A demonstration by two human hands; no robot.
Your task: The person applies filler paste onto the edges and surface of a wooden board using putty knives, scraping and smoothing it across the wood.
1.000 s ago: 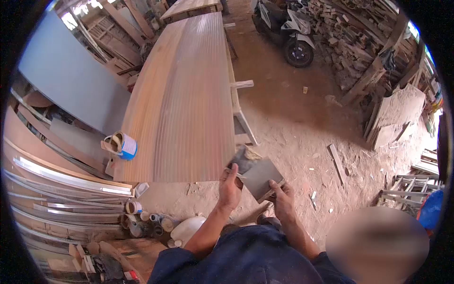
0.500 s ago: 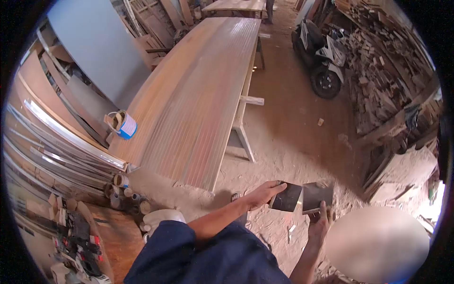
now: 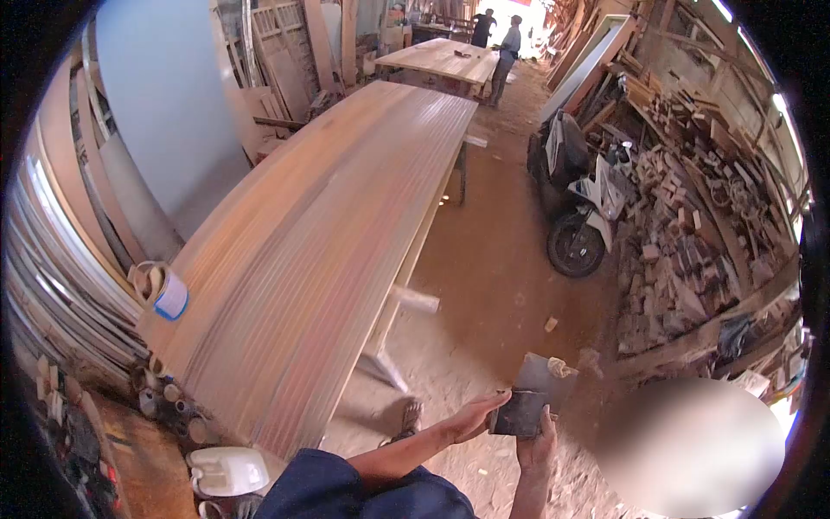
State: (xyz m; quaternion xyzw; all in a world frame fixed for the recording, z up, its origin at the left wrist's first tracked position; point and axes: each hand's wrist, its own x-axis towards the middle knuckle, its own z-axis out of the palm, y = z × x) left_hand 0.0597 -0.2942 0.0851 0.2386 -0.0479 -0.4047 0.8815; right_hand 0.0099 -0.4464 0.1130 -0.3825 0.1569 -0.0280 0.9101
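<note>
My left hand (image 3: 478,418) pinches the left edge of a dark, square-cornered sheet that looks like sandpaper (image 3: 519,417). From below, my right hand (image 3: 538,447) grips the same dark pieces, thumb along the lower right edge. A second, greyer sheet (image 3: 538,374) extends above the first; whether the two are joined or overlap I cannot tell. A small pale crumpled bit (image 3: 562,368) shows at its upper right corner. Left of my hands lies a long grooved wooden panel (image 3: 320,233), raised on supports.
An open paint can (image 3: 171,298) stands on the panel's near left edge. A white jerrycan (image 3: 229,471) sits at lower left. Beyond are a parked scooter (image 3: 577,216), a heap of wood offcuts (image 3: 683,251), another table (image 3: 441,59) and two people. A blurred oval covers the lower right.
The view has tilted up, bringing two people at the back into sight. My hands have come closer together, and the two sheets, side by side before, now sit one above the other.
</note>
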